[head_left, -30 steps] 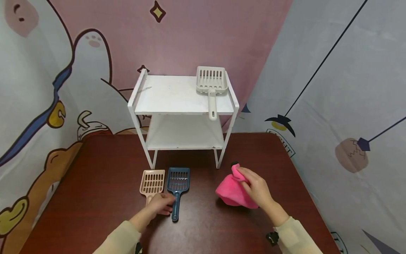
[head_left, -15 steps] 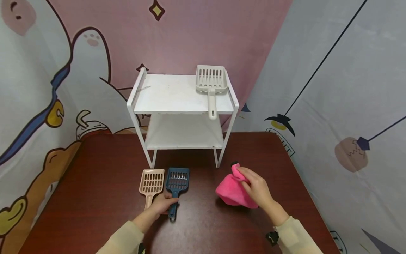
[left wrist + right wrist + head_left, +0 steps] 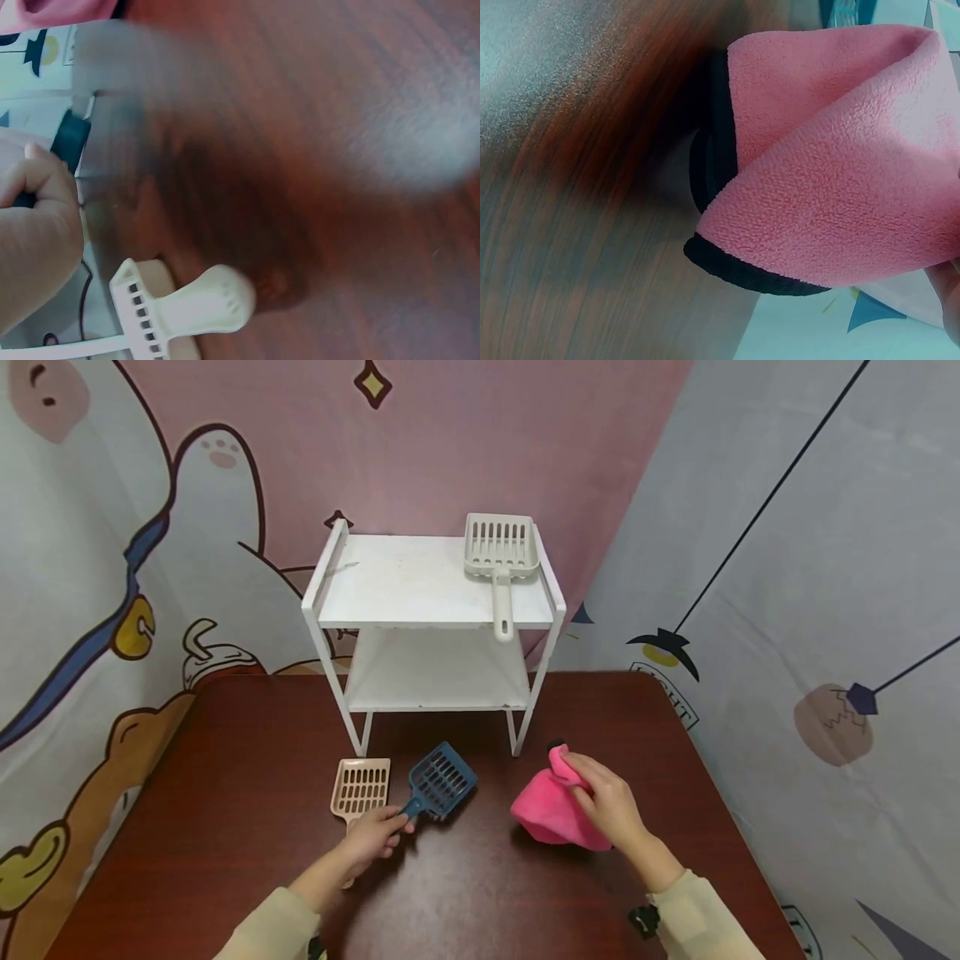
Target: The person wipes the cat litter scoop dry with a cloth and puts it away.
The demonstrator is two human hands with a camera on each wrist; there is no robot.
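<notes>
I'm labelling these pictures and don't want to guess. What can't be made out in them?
Most of the handle of the blue scoop: head view, covered by the left hand.
Middle of the handle of the tan scoop: head view, behind that hand.
Most of the right hand: right wrist view, cut off by the right edge.
Inside of the pink cloth: right wrist view, mostly covered by its outer fold.

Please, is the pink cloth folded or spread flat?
Folded, not spread flat: in the right wrist view, one layer of the pink cloth laps over another, and the head view shows it bunched.
</notes>
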